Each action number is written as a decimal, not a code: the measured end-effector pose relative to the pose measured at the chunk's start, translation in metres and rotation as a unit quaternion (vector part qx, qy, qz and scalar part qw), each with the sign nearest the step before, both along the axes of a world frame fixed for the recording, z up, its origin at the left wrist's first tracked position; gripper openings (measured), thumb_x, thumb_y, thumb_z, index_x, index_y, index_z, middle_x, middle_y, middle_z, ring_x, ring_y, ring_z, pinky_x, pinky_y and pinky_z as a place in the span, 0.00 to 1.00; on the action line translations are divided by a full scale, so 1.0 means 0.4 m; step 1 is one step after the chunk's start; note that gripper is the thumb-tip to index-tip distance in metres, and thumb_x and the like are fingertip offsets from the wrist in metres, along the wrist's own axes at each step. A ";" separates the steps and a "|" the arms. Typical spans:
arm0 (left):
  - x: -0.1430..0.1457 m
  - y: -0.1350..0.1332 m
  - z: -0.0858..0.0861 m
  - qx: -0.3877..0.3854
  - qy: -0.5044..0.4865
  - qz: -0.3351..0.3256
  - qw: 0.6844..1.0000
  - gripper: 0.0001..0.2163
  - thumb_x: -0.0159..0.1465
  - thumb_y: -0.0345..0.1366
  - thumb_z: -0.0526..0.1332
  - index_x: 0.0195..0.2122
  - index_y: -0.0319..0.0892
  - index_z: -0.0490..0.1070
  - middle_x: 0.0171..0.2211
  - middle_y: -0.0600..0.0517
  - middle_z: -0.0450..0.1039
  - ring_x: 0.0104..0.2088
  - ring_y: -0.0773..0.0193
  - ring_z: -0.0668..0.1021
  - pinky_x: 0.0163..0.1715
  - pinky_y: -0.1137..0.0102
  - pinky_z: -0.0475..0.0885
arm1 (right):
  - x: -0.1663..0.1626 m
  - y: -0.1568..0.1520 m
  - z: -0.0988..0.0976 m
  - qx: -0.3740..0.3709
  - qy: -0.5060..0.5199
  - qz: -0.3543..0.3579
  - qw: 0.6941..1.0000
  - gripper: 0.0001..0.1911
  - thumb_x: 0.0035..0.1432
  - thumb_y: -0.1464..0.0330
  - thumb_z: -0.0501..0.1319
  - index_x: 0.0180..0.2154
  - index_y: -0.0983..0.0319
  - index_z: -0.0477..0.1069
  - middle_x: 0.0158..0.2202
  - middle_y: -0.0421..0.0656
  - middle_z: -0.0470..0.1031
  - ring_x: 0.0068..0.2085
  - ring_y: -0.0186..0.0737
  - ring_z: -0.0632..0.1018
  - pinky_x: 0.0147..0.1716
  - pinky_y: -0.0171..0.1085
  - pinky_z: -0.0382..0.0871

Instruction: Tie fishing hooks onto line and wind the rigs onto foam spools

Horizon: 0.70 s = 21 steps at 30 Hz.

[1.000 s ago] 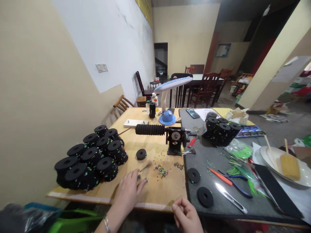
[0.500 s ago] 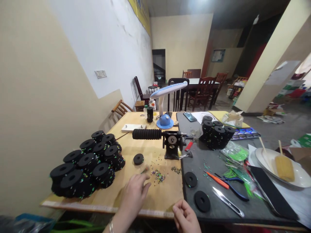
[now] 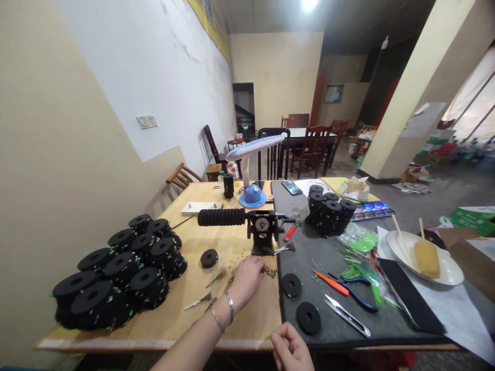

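My left hand [image 3: 248,276] reaches forward over the wooden table [image 3: 240,319], fingers curled down onto the small pile of dark beads [image 3: 271,271] just in front of the black winding machine [image 3: 260,231]. What the fingertips pinch is hidden. Two bracelets ring that wrist. My right hand [image 3: 291,350] stays low at the table's near edge, fingers pinched together, with whatever it holds too small to see. A loose black foam disc [image 3: 209,257] and thin brush-like pieces [image 3: 215,277] lie left of my left hand.
Stacks of black foam discs [image 3: 119,268] fill the left side, another stack [image 3: 328,208] stands at the back right. Two discs [image 3: 299,301], an orange tool [image 3: 329,283], blue pliers [image 3: 358,291] and snips [image 3: 347,315] lie on the dark mat. A blue desk lamp [image 3: 251,170] and a plate with corn [image 3: 425,257] stand further off.
My left hand has moved forward and right from the near table edge to the beads by the machine. The camera has tilted and shifted; my right hand has stayed at the edge.
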<state>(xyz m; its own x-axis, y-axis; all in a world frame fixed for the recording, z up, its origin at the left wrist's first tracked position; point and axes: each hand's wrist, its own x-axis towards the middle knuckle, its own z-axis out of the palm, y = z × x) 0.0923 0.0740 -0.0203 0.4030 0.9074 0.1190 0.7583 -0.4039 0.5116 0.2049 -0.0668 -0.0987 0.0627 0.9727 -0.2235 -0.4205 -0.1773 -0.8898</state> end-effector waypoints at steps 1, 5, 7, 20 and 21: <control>0.003 0.010 -0.004 -0.009 0.003 -0.005 1.000 0.09 0.57 0.24 0.57 0.30 0.41 0.76 0.34 0.45 0.77 0.41 0.50 0.75 0.45 0.59 0.66 | 0.003 -0.002 -0.003 -0.001 0.003 -0.001 1.000 0.31 0.40 0.39 0.66 0.22 0.58 0.58 0.11 0.25 0.49 0.15 0.25 0.48 0.16 0.29 0.41; 0.009 0.036 -0.015 -0.050 -0.011 -0.013 0.999 0.07 0.56 0.24 0.58 0.26 0.40 0.73 0.32 0.44 0.76 0.40 0.48 0.75 0.45 0.58 0.65 | 0.014 -0.001 -0.012 -0.013 0.014 0.004 1.000 0.31 0.40 0.41 0.67 0.23 0.59 0.59 0.11 0.25 0.50 0.14 0.24 0.49 0.15 0.27 0.40; 0.009 0.038 -0.016 -0.071 -0.037 -0.012 0.997 0.07 0.55 0.23 0.59 0.25 0.41 0.72 0.32 0.44 0.75 0.41 0.48 0.74 0.46 0.57 0.64 | 0.020 0.001 -0.013 -0.025 0.027 0.017 0.999 0.31 0.39 0.41 0.68 0.23 0.59 0.60 0.10 0.25 0.51 0.14 0.23 0.49 0.15 0.27 0.39; -0.100 -0.235 -0.044 -0.313 -0.406 0.098 0.853 0.14 0.60 0.48 0.60 0.32 0.41 0.65 0.25 0.54 0.70 0.24 0.67 0.71 0.25 0.73 0.64 | -0.041 -0.023 0.029 -0.019 -0.028 0.046 0.998 0.29 0.45 0.41 0.65 0.26 0.59 0.61 0.11 0.29 0.61 0.13 0.23 0.50 0.14 0.27 0.40; -0.104 -0.254 -0.053 -0.370 -0.491 0.133 0.777 0.16 0.55 0.47 0.67 0.31 0.41 0.66 0.26 0.54 0.70 0.24 0.68 0.71 0.26 0.74 0.64 | -0.052 -0.024 0.030 -0.014 -0.031 0.057 0.998 0.29 0.46 0.41 0.64 0.26 0.59 0.61 0.11 0.30 0.61 0.13 0.23 0.50 0.14 0.27 0.40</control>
<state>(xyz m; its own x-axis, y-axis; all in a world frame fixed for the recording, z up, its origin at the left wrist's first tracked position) 0.0506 -0.0277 -0.0415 0.2337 0.9094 -0.3440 -0.1393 0.3814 0.9138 0.1839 -0.0763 -0.0868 -0.0335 0.9680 -0.2489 -0.3406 -0.2452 -0.9077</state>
